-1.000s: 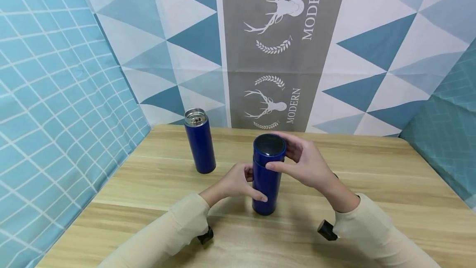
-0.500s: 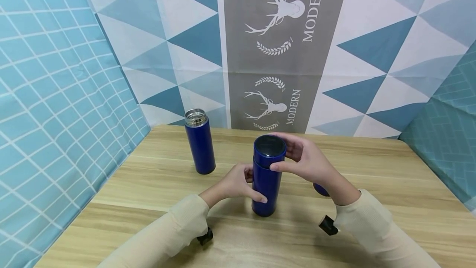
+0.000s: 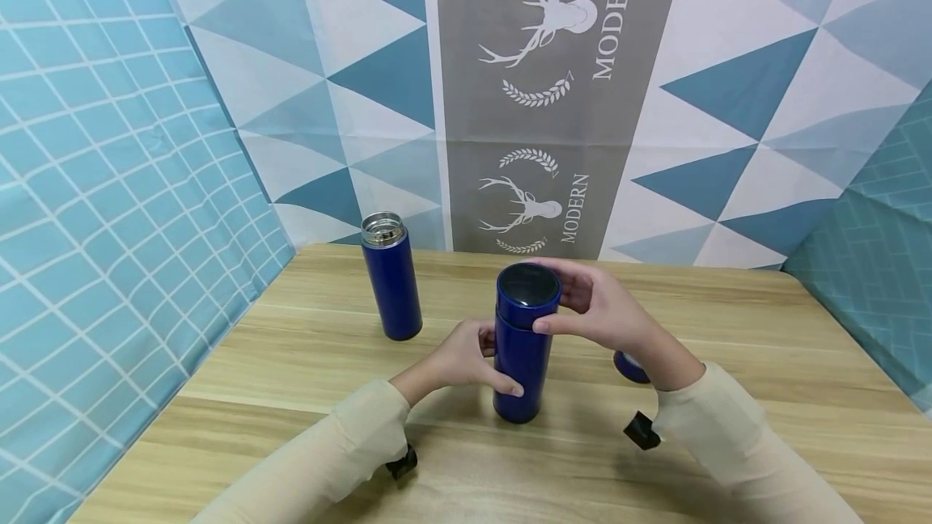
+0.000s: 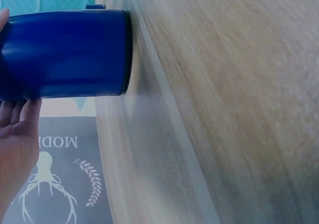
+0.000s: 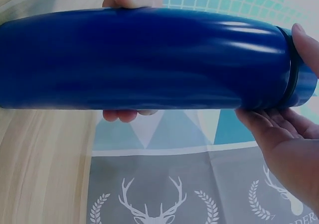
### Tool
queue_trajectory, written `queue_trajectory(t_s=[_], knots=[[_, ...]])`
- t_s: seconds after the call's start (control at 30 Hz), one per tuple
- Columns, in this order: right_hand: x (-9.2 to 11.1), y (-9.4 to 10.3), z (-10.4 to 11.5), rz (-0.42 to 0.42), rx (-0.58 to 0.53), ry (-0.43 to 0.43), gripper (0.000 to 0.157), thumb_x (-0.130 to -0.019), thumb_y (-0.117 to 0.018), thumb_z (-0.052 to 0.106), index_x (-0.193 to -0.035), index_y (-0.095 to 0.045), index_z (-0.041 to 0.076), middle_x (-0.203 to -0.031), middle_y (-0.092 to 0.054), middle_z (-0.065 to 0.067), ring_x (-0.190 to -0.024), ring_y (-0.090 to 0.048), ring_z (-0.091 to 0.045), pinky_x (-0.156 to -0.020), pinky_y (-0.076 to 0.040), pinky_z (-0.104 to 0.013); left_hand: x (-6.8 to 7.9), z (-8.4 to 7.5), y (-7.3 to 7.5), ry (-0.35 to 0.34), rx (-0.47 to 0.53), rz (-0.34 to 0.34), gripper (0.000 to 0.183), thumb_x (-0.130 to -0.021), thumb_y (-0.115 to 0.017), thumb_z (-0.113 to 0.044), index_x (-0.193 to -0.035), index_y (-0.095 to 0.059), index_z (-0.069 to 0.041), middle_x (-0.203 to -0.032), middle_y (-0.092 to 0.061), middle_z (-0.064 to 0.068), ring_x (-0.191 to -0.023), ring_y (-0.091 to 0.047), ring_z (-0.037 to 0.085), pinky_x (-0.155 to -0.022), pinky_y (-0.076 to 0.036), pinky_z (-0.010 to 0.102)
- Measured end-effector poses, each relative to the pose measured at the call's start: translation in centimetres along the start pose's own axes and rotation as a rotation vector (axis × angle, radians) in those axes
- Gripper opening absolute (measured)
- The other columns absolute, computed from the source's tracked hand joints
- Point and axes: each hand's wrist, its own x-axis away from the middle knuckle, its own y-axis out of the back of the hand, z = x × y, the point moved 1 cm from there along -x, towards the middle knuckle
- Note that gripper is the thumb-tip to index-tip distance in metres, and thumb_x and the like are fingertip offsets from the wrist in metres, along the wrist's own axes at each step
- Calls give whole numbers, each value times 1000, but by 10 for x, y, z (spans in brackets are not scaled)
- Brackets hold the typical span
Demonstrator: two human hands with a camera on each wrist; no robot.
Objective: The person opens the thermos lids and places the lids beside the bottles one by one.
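Note:
A dark blue thermos bottle point(image 3: 521, 366) stands upright on the wooden table, with its blue lid point(image 3: 529, 285) on top. My left hand point(image 3: 460, 356) holds the lower body, thumb across the front and fingers behind. Around the lid, at the seam with the body, my right hand point(image 3: 604, 310) grips with thumb in front and fingers at the back. The right wrist view shows a narrow dark gap between body point(image 5: 149, 59) and lid point(image 5: 305, 92). In the left wrist view the bottle's base point(image 4: 124, 52) meets the table.
A second blue thermos point(image 3: 396, 289), lidless with a bare steel neck, stands at the back left. Partly behind my right wrist lies a small blue lid point(image 3: 630, 369). Patterned cloth walls point(image 3: 539, 103) enclose the table point(image 3: 764, 346) at the back and sides.
My right thumb has shifted slightly right along the lid's seam, and the right wrist has turned a little. More of the small blue lid shows beside it. My left hand stays put.

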Motion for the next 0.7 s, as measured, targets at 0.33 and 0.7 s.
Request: queue_trajectory(t_s=[0.33, 0.7], knots=[[-3, 4, -4, 40, -18, 27, 66, -83, -72, 3, -140, -40, -7, -133, -51, -35, -113, -65, -25, -93, -55, -23, 0, -1, 0, -4, 2, 3, 62, -65, -85, -1, -122, -61, -3, -118, -69, 16, -100, -69, 11, -93, -55, 25], [-5, 7, -7, 81, -24, 64, 65, -84, -72, 3, -139, -40, -9, -131, -51, -37, -114, -64, -24, -94, -55, -25, 0, -1, 1, -1, 2, 3, 62, -65, -85, -2, -122, -61, -3, -118, -69, 15, -102, -69, 13, -94, -55, 25]])
